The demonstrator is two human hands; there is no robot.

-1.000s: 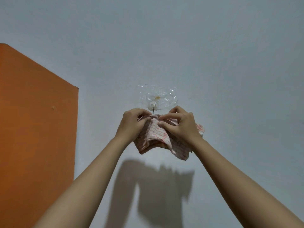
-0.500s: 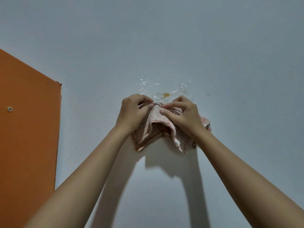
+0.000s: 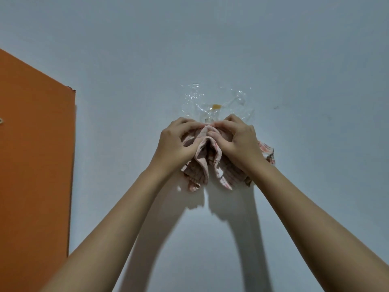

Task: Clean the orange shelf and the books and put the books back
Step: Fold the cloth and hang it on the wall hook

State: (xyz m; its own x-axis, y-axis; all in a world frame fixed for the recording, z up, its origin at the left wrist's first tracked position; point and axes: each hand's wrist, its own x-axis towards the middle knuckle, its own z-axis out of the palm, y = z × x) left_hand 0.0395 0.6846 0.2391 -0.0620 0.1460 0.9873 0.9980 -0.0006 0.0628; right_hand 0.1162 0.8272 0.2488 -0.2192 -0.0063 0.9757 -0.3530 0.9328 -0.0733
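A pink checked cloth [image 3: 203,165] hangs bunched against the pale wall, its top edge at a clear adhesive hook [image 3: 214,107]. My left hand [image 3: 175,144] pinches the cloth's upper left part. My right hand [image 3: 237,142] pinches its upper right part, and the fingertips of both hands meet just below the hook. The side of the orange shelf [image 3: 35,165] fills the left of the view. No books are in view.
The pale grey wall [image 3: 294,60] fills most of the view, with shadows of my arms below the cloth. A small screw [image 3: 1,120] shows on the orange panel's left edge.
Both hands have moved closer to the wall with the cloth and risen up to the hook. The hook's pin is now covered by the fingers and cloth.
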